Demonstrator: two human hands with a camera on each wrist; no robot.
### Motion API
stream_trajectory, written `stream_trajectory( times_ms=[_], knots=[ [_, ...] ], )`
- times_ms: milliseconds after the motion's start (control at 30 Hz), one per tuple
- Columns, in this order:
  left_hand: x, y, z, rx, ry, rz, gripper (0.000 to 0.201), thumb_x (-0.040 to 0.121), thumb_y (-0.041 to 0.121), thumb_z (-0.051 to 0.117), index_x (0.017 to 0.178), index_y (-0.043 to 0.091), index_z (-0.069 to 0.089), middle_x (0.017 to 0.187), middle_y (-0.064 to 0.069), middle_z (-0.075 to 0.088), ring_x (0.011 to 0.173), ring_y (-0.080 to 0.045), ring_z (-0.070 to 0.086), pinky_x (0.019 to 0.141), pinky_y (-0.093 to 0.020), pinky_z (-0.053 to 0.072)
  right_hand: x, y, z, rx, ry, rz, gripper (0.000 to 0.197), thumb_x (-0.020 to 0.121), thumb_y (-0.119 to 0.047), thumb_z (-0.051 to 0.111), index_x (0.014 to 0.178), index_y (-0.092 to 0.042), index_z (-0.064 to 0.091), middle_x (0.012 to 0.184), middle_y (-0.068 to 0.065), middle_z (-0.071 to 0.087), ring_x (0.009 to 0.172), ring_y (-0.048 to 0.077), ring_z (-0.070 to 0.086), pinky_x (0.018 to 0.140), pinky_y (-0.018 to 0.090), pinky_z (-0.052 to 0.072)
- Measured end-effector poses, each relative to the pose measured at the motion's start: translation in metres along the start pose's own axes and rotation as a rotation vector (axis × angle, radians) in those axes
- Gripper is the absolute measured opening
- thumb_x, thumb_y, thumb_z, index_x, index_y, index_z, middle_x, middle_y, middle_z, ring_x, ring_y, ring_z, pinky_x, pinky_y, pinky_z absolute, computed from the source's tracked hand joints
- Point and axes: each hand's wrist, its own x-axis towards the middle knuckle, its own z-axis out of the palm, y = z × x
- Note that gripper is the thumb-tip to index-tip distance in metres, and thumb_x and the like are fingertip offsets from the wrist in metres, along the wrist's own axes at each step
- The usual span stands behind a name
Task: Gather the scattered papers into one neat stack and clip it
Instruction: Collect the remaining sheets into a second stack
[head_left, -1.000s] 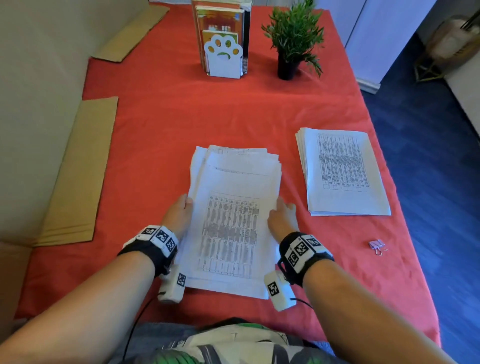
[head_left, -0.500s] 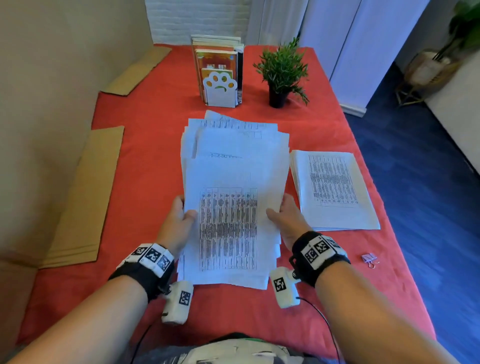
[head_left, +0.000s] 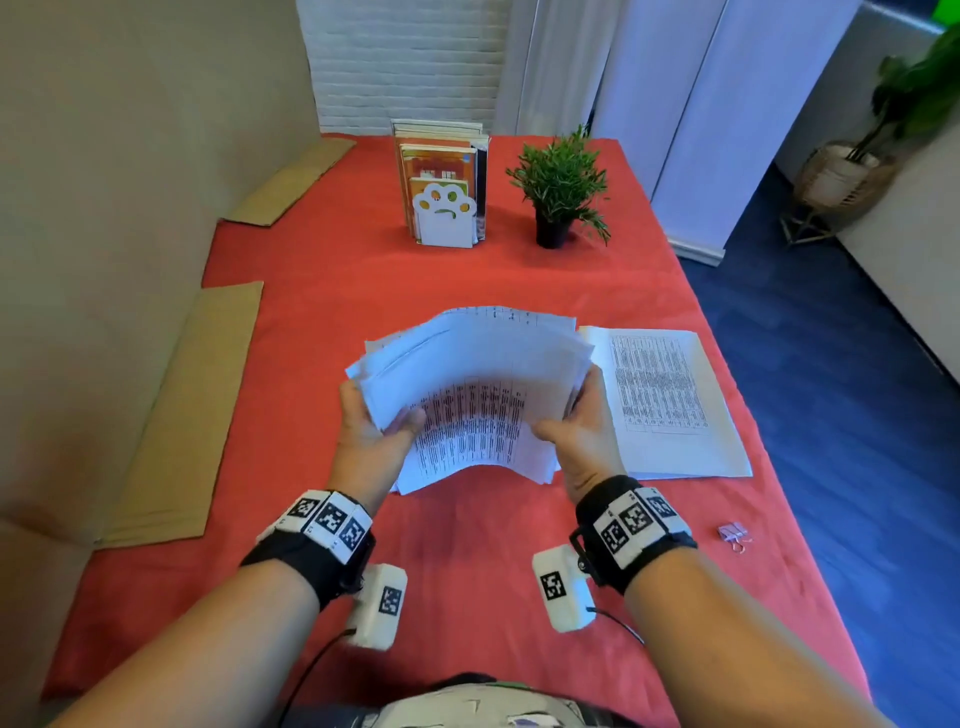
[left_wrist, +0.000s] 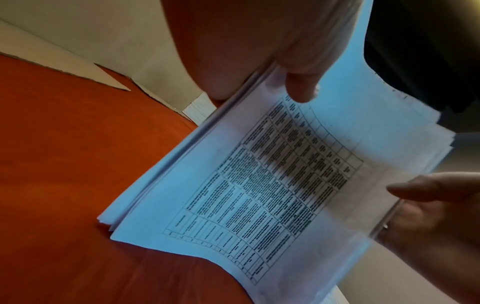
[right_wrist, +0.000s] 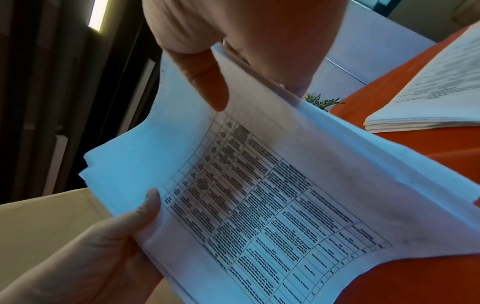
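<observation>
I hold a thick, uneven bundle of printed sheets (head_left: 475, 395) upright over the red tablecloth (head_left: 467, 561), its lower edge resting on the cloth and its top leaning away. My left hand (head_left: 371, 426) grips the bundle's left side, thumb on the front page. My right hand (head_left: 579, 421) grips its right side the same way. In the left wrist view the bundle (left_wrist: 272, 185) shows a printed table, and its lower edges are staggered. The right wrist view shows the bundle (right_wrist: 259, 195) bowed between both thumbs. A small pink binder clip (head_left: 733, 535) lies on the cloth to the right.
A second paper stack (head_left: 665, 400) lies flat just right of the bundle. Farther back stand a book holder with a paw cut-out (head_left: 444, 208) and a small potted plant (head_left: 558, 192). Cardboard strips (head_left: 187, 415) lie along the left wall. The table's right edge drops to a blue floor.
The bundle, flat on the cloth a second ago, has been raised by both hands and tipped upright, with its lower edge down on the table.
</observation>
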Motion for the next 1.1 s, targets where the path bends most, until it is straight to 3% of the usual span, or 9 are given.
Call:
stream_trajectory(
  times_ms=[167, 300, 367, 500, 600, 667, 800, 900, 1100],
  knots=[
    [0.007, 0.007, 0.002, -0.008, 0.110, 0.014, 0.059, 0.074, 0.008, 0.078, 0.112, 0.026, 0.036, 0.103, 0.016, 0.056, 0.081, 0.021, 0.056, 0.082, -0.015, 0.049, 0.004, 0.003, -0.003, -0.014, 0.038, 0.111, 0.063, 0.047, 0.008, 0.047, 0.098, -0.026, 0.057, 0.087, 0.006, 0.059, 0.082, 0.019, 0.055, 0.076, 0.035, 0.044],
    [0.009, 0.023, 0.009, -0.096, 0.250, 0.115, 0.078, 0.061, 0.070, 0.068, 0.112, 0.021, 0.036, 0.100, 0.013, 0.049, 0.089, 0.008, 0.051, 0.087, -0.015, 0.042, 0.003, -0.003, -0.002, 0.038, -0.031, 0.104, 0.061, 0.047, 0.009, 0.048, 0.097, -0.024, 0.062, 0.088, 0.006, 0.063, 0.082, 0.018, 0.056, 0.075, 0.036, 0.044],
    [0.012, 0.033, 0.012, -0.156, 0.296, 0.156, 0.075, 0.061, 0.080, 0.057, 0.103, 0.020, 0.038, 0.090, 0.014, 0.044, 0.082, 0.005, 0.047, 0.082, -0.013, 0.040, 0.003, -0.010, -0.002, 0.071, -0.049, 0.021, 0.064, 0.050, 0.007, 0.054, 0.103, -0.028, 0.059, 0.098, 0.015, 0.061, 0.085, 0.018, 0.056, 0.075, 0.035, 0.045],
    [0.021, 0.046, 0.018, -0.111, 0.422, 0.115, 0.032, 0.078, 0.056, 0.054, 0.089, 0.027, 0.047, 0.077, 0.013, 0.046, 0.060, 0.008, 0.044, 0.061, -0.010, 0.036, 0.004, -0.021, 0.001, -0.076, -0.039, -0.314, 0.081, 0.061, 0.012, 0.051, 0.122, -0.041, 0.049, 0.114, 0.012, 0.050, 0.109, 0.020, 0.049, 0.100, 0.040, 0.041],
    [0.024, 0.052, 0.022, -0.146, 0.439, 0.158, 0.011, 0.086, 0.024, 0.059, 0.082, 0.028, 0.050, 0.078, 0.012, 0.049, 0.062, 0.009, 0.045, 0.065, -0.008, 0.037, 0.011, -0.024, 0.005, -0.360, -0.015, -0.590, 0.081, 0.067, 0.022, 0.044, 0.132, -0.025, 0.049, 0.117, 0.014, 0.050, 0.114, 0.014, 0.050, 0.104, 0.021, 0.035],
    [0.023, 0.049, 0.020, -0.174, 0.380, 0.221, 0.007, 0.088, 0.025, 0.055, 0.085, 0.027, 0.050, 0.079, 0.014, 0.050, 0.066, 0.010, 0.046, 0.070, -0.008, 0.038, 0.015, -0.022, 0.006, -0.455, -0.029, -0.658, 0.067, 0.068, 0.022, 0.041, 0.122, -0.011, 0.061, 0.118, 0.013, 0.048, 0.113, 0.021, 0.051, 0.101, 0.018, 0.035],
    [0.012, 0.025, 0.007, 0.000, 0.180, 0.274, 0.046, 0.078, 0.043, 0.063, 0.114, 0.023, 0.041, 0.105, 0.016, 0.050, 0.096, 0.009, 0.048, 0.092, -0.012, 0.037, 0.014, -0.024, 0.006, -0.373, -0.006, -0.591, 0.069, 0.061, 0.018, 0.044, 0.120, -0.011, 0.061, 0.122, 0.014, 0.050, 0.114, 0.015, 0.050, 0.104, 0.024, 0.039],
    [0.010, 0.001, 0.003, 0.001, 0.097, 0.098, 0.068, 0.064, 0.010, 0.069, 0.123, 0.018, 0.036, 0.104, 0.010, 0.056, 0.086, 0.005, 0.057, 0.082, -0.013, 0.047, 0.013, -0.024, 0.005, -0.092, -0.004, -0.353, 0.081, 0.054, 0.013, 0.045, 0.123, -0.030, 0.049, 0.125, 0.008, 0.053, 0.110, 0.020, 0.055, 0.098, 0.039, 0.044],
    [0.016, -0.018, 0.010, -0.058, 0.130, -0.109, 0.072, 0.047, -0.009, 0.052, 0.102, 0.037, 0.045, 0.092, 0.009, 0.058, 0.075, 0.000, 0.058, 0.072, -0.032, 0.049, 0.015, -0.006, 0.007, 0.003, 0.002, 0.010, 0.057, 0.048, 0.008, 0.043, 0.093, -0.024, 0.056, 0.072, -0.012, 0.061, 0.062, 0.001, 0.055, 0.053, 0.017, 0.046]
  ],
)
